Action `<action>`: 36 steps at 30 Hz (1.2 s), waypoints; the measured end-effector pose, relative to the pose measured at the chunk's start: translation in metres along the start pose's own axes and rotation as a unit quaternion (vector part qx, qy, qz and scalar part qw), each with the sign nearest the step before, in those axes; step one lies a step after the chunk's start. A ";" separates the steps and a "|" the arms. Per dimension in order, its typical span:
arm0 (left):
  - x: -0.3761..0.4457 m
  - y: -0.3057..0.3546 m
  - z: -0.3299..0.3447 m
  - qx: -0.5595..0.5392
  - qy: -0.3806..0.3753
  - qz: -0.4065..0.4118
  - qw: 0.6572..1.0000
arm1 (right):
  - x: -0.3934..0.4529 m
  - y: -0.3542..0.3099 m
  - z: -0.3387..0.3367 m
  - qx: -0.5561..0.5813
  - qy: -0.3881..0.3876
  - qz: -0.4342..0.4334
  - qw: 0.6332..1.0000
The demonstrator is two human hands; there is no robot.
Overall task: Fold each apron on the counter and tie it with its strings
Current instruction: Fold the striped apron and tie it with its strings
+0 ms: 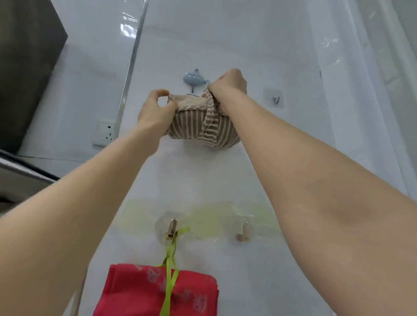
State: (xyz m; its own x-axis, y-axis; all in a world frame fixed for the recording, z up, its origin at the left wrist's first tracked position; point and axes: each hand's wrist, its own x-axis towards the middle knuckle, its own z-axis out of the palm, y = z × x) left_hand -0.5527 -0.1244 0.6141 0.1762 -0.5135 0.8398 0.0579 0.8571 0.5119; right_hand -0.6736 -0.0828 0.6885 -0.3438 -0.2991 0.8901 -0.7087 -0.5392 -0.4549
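A folded brown-and-white striped apron bundle (192, 126) is held up against the white tiled wall, just below a blue submarine-shaped hook (194, 78). My left hand (154, 112) pinches the bundle's upper left corner. My right hand (229, 87) grips a striped strap that loops over the bundle's front at its upper right. Lower down, a folded red apron (144, 296) hangs by its lime-green strings (170, 263) from a metal hook (171, 228).
Another metal hook (243, 232) sits to the right of the red apron's hook, and a small clear hook (275, 98) sits right of my right hand. A wall socket (106, 132) is at the left. A dark cabinet (18, 54) fills the upper left.
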 end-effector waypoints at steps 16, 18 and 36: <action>0.052 -0.002 0.011 -0.010 0.063 0.017 0.998 | 0.039 -0.045 0.037 -0.304 0.017 -0.198 0.932; 0.051 -0.006 0.010 -0.007 0.068 0.027 0.997 | 0.039 -0.048 0.041 -0.339 0.008 -0.223 0.914; 0.044 -0.004 0.007 0.021 0.047 0.058 0.997 | 0.040 -0.058 0.030 -0.380 -0.074 -0.192 0.902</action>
State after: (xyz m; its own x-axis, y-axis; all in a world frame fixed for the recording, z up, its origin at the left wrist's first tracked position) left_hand -0.5518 -0.1511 0.6504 0.2709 -0.4023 0.8745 -0.0095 0.9073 0.4204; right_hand -0.6278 -0.0878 0.7495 0.0628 -0.3376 0.9392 -0.9949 0.0537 0.0859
